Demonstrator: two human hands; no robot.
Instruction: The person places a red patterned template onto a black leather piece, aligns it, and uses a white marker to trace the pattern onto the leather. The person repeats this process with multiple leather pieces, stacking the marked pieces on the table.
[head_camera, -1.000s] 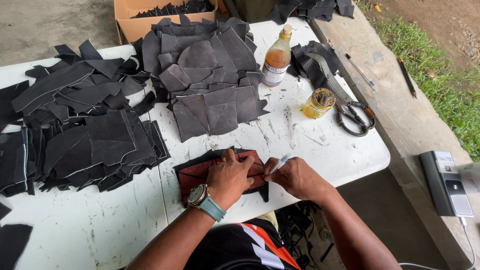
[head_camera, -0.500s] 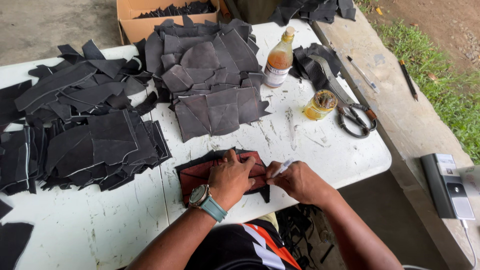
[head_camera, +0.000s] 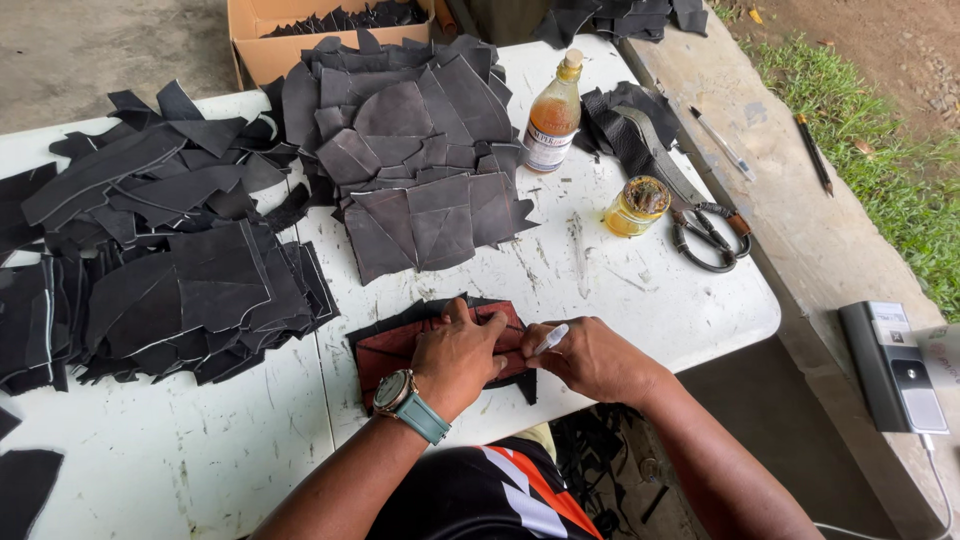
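My left hand (head_camera: 457, 352), with a teal-strapped watch on the wrist, presses flat on a reddish-brown template (head_camera: 385, 350) laid over a dark leather piece (head_camera: 427, 312) near the front edge of the white table (head_camera: 560, 265). Just to its right, my right hand (head_camera: 592, 358) grips a silver marker pen (head_camera: 550, 339), its tip at the template's right edge. The two hands almost touch. Much of the template and the leather under it is hidden by my left hand.
Stacks of cut dark leather pieces (head_camera: 410, 150) fill the middle and left (head_camera: 150, 260) of the table. An amber bottle (head_camera: 553, 118), a small glass jar (head_camera: 637, 207) and scissors (head_camera: 705, 235) stand at the right. A cardboard box (head_camera: 262, 45) sits behind; a dark device (head_camera: 892, 365) lies on the concrete ledge.
My right hand with the pen has shifted slightly along the template's right edge. My left hand stays pressed in place.
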